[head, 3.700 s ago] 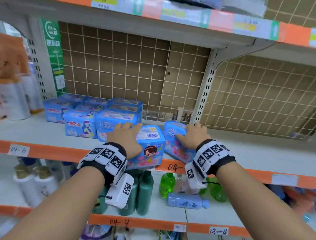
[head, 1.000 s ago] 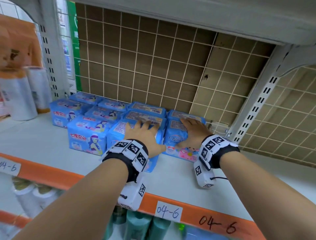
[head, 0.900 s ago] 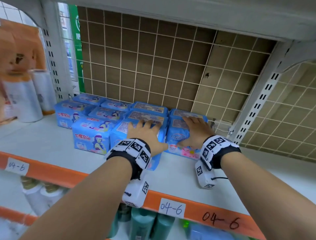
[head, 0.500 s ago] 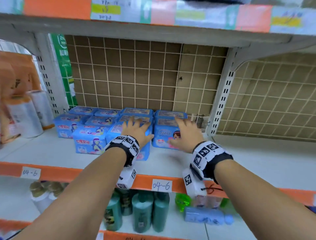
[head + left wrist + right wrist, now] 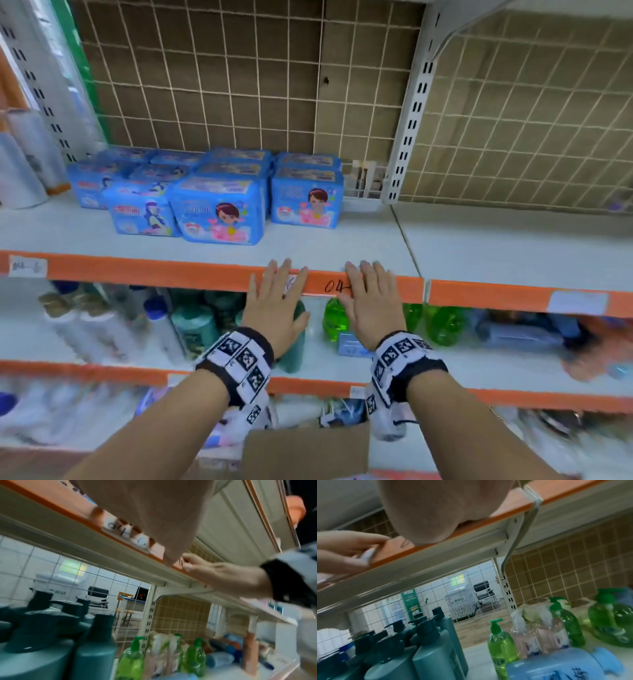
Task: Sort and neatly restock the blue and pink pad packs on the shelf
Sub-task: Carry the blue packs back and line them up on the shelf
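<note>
1. The pad packs (image 5: 219,202) stand in rows at the back left of the shelf (image 5: 342,246), against the wire grid (image 5: 239,85).
2. The left hand (image 5: 274,308) is flat with straight fingers, empty, its fingertips at the orange edge strip (image 5: 137,270).
3. The right hand (image 5: 371,305) is likewise flat and empty, beside the left.
4. Teal and green bottles (image 5: 501,646) stand on the shelf below.
</note>
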`<state>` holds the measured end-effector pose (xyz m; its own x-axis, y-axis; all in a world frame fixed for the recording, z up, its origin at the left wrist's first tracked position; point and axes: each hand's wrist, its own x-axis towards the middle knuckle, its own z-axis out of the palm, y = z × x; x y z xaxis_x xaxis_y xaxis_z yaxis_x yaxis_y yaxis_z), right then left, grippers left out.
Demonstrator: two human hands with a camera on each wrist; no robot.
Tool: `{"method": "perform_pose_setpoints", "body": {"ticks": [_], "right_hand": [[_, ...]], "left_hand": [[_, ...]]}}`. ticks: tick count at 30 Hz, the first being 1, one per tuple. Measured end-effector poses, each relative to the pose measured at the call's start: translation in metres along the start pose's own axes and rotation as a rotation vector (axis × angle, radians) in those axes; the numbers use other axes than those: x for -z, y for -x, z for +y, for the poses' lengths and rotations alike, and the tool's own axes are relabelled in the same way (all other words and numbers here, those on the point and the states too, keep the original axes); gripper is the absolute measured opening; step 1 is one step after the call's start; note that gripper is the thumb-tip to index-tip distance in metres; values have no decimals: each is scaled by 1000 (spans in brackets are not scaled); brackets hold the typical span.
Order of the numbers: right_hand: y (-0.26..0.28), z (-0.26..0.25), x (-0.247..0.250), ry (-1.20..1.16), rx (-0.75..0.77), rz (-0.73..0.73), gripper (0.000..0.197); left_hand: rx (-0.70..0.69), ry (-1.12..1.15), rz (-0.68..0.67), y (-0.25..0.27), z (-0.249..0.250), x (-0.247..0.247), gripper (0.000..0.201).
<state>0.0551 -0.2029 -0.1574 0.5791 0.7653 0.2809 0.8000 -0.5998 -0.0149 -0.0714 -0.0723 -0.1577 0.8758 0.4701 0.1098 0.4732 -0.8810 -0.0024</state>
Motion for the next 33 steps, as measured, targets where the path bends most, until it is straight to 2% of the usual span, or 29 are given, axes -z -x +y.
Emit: {"method": "perform_pose_setpoints", "body": {"ticks": [3,6,10,11,14,17,19,20,22,24,26,30,33], "right_hand": [[0,1,-3,-45,41,141,51],[-3,6,-9,-76,56,254,49],[-1,10,-30,-179,71,367,55],[7,9,-38,-207,60,364,59],[50,2,-70,-287,71,325,66],[103,-3,-120,-341,112,160,60],[136,-9,-165,-395,108,-26,48],[152,-14,-190,-433,92,-141,40],[184,-24,-241,-484,-2,-461,32],[218,-33,-302,-451,-80,-747,36],[251,-42,-363,-423,-98,-936,40],[303,-52,-478,-319,-105,-1215,41],[330,-53,-548,-233,-68,-1316,46]], "left_hand": [[47,73,-8,24,10,-21,78],[92,172,-97,54,23,-43,76],[131,397,-153,103,31,-100,48],[157,454,-214,117,32,-116,43],[244,535,-613,154,36,-175,52],[272,613,-759,168,38,-233,42],[287,610,-842,177,37,-272,37],[305,606,-863,183,36,-295,37],[356,641,-920,202,34,-340,39],[348,628,-1024,222,31,-390,42],[361,589,-1079,244,25,-438,44],[325,494,-1079,274,13,-539,50],[336,409,-1108,278,11,-604,52]]}}
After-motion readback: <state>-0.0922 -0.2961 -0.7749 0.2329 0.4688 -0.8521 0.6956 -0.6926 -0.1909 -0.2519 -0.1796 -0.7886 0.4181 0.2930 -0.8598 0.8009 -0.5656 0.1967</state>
